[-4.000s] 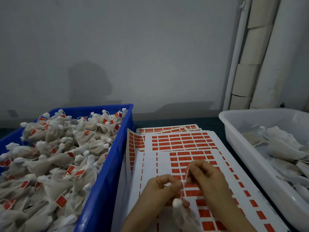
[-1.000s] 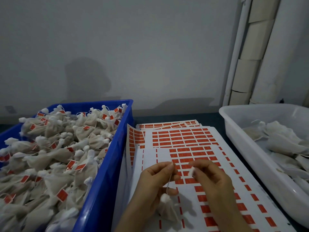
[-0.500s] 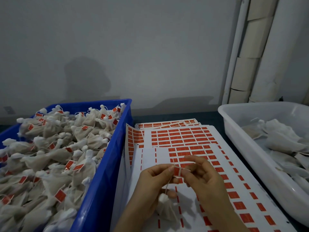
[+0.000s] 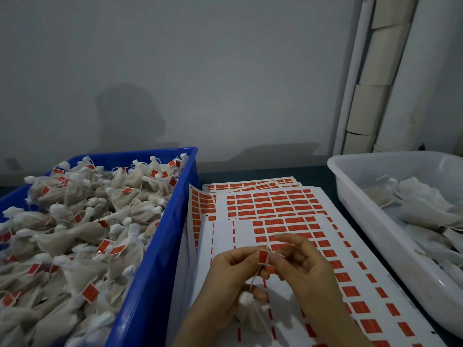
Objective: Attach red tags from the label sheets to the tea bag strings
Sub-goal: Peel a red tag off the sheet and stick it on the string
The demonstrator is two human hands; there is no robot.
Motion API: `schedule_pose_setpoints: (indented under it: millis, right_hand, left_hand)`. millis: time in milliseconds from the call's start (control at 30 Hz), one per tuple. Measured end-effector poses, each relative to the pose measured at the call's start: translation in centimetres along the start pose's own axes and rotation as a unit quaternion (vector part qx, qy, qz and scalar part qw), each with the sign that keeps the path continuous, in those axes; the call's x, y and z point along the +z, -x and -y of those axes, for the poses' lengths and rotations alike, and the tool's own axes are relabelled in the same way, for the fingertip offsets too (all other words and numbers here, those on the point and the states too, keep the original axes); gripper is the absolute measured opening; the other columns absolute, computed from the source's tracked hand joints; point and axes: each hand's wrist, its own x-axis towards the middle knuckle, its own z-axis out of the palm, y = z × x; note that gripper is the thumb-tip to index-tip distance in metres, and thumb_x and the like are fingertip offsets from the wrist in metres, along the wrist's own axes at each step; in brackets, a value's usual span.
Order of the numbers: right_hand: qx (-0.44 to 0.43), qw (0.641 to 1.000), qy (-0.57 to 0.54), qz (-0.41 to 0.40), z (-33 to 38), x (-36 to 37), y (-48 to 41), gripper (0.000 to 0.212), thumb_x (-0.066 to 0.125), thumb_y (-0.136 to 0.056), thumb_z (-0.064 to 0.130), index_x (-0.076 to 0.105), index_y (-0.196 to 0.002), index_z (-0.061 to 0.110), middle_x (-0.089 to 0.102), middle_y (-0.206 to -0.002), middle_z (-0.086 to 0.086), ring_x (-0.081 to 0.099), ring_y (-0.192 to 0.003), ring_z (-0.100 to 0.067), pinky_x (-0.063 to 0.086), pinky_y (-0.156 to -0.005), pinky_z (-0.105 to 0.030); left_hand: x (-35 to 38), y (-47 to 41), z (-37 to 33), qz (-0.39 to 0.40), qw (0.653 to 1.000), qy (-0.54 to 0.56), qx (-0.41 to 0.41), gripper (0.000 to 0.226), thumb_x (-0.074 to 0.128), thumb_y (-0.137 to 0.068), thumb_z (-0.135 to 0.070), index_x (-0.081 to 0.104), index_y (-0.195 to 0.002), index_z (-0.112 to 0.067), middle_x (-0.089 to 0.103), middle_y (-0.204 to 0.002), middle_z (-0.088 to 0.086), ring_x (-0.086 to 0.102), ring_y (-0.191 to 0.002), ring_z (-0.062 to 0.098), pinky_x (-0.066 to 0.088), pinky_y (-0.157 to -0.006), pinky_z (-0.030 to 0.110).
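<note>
Small red rectangular paper tag (image 4: pixel 263 256): was held upright between both hands above the sheets, folded over the string; likely kept raised so the two sticky halves could be pressed together.
Thin white string (image 4: pixel 253 281): ran taut from the tag down to the bag's knot, the bag's weight apparently keeping it straight.
Small off-white gathered cloth tea bag (image 4: pixel 250 316): hung under the left hand, just over the top sheet.
Left hand (image 4: pixel 230 271): thumb and forefinger were closed on the tag's left edge; a lower finger rested by the knot, seemingly to steady the bag.
Right hand (image 4: pixel 308 269): fingers were curled, its tips pinching the tag's right side; remaining fingers were lifted clear.
White label sheets with rows of red tags (image 4: pixel 288 214): lay stacked between the two bins, directly under the hands, the near-left rows already stripped.
Blue plastic crate (image 4: pixel 160 246): stood on the left, heaped with tagged bags, evidently the finished pile.
White plastic tub (image 4: pixel 370 221): stood on the right, holding untagged bags within the right hand's reach.
</note>
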Motion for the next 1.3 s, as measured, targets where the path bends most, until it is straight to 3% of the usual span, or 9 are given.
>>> schedule_pose_setpoints:
  millis: [200,433,567,667,767,900,1000,1133,1300]
  right_hand:
    - [-0.001,1.0,0.001,-0.003,-0.1,0.0,0.0,0.034,0.069,-0.064,0.035,0.058,-0.096,0.032,0.065,-0.085,0.032,0.061,-0.083,0.013,0.045,-0.058,-0.003]
    - [0.0,1.0,0.006,-0.012,-0.1,-0.1,0.0,0.032,0.064,-0.063,0.037,0.06,-0.095,0.032,0.065,-0.085,0.03,0.061,-0.084,0.012,0.046,-0.061,-0.004]
    - [-0.004,1.0,0.021,-0.012,-0.2,-0.2,-0.1,0.026,0.063,-0.067,0.035,0.061,-0.093,0.035,0.064,-0.085,0.033,0.059,-0.086,0.014,0.046,-0.062,-0.003]
    - [-0.008,1.0,0.029,-0.003,-0.2,-0.3,-0.2,0.017,0.063,-0.076,0.026,0.061,-0.091,0.034,0.066,-0.083,0.03,0.06,-0.085,0.011,0.047,-0.061,-0.005]
    - [-0.019,0.998,0.059,-0.014,0.0,-0.1,-0.2,0.016,0.057,-0.072,0.036,0.059,-0.088,0.036,0.066,-0.079,0.027,0.063,-0.081,0.007,0.046,-0.06,-0.004]
    - [-0.058,0.99,0.127,-0.033,0.0,0.0,-0.1,0.02,0.054,-0.069,0.045,0.057,-0.088,0.039,0.057,-0.096,0.027,0.059,-0.084,0.004,0.043,-0.065,0.0]
    - [-0.068,0.987,0.146,-0.028,-0.1,-0.1,-0.1,0.015,0.056,-0.069,0.043,0.059,-0.082,0.038,0.061,-0.09,0.024,0.057,-0.086,0.007,0.044,-0.065,-0.002]
    - [-0.032,0.988,0.143,-0.049,-0.2,-0.2,-0.2,0.014,0.056,-0.066,0.045,0.059,-0.078,0.037,0.061,-0.075,0.028,0.06,-0.076,0.0,0.041,-0.06,-0.004]
    - [-0.005,0.993,0.117,-0.028,-0.1,-0.1,-0.3,0.02,0.055,-0.067,0.048,0.057,-0.085,0.041,0.058,-0.071,0.04,0.058,-0.076,0.015,0.04,-0.055,0.0]
  left_hand:
    - [0.0,0.2,-0.1,0.025,1.0,-0.002,0.001,0.019,0.062,-0.082,-0.027,0.077,-0.089,-0.017,0.072,-0.085,0.007,0.067,-0.068,0.014,0.05,-0.048,0.022]
    - [0.3,0.1,-0.3,0.007,1.0,0.01,-0.012,0.033,0.056,-0.079,-0.043,0.076,-0.088,-0.018,0.072,-0.089,0.009,0.069,-0.073,0.021,0.05,-0.047,0.024]
    - [0.6,-0.1,0.0,-0.02,0.998,-0.055,0.022,0.013,0.068,-0.082,-0.023,0.076,-0.079,-0.032,0.073,-0.088,-0.004,0.069,-0.075,0.016,0.051,-0.053,0.022]
    - [0.6,-0.1,0.1,-0.035,0.997,-0.06,0.033,0.011,0.071,-0.072,-0.031,0.077,-0.08,-0.026,0.074,-0.086,-0.003,0.068,-0.074,0.016,0.051,-0.056,0.021]
    - [0.5,-0.2,0.3,-0.06,0.996,-0.055,0.034,0.015,0.069,-0.07,-0.034,0.077,-0.079,-0.024,0.074,-0.082,-0.003,0.069,-0.073,0.015,0.052,-0.058,0.021]
    - [0.4,-0.3,0.4,-0.055,0.995,-0.072,0.046,0.012,0.069,-0.074,-0.032,0.076,-0.082,-0.026,0.074,-0.082,-0.006,0.069,-0.071,0.009,0.052,-0.057,0.018]
    - [0.4,-0.3,0.5,-0.038,0.994,-0.082,0.066,0.018,0.068,-0.065,-0.037,0.075,-0.08,-0.03,0.074,-0.081,-0.007,0.069,-0.071,0.011,0.051,-0.059,0.014]
    - [0.4,-0.6,0.7,-0.047,0.992,-0.096,0.072,0.026,0.071,-0.068,-0.033,0.071,-0.093,-0.025,0.074,-0.084,-0.007,0.07,-0.073,0.015,0.053,-0.062,0.017]
    - [0.2,-0.8,1.0,-0.063,0.99,-0.105,0.064,0.004,0.07,-0.081,-0.021,0.072,-0.084,-0.022,0.073,-0.082,-0.008,0.069,-0.072,0.012,0.052,-0.057,0.017]
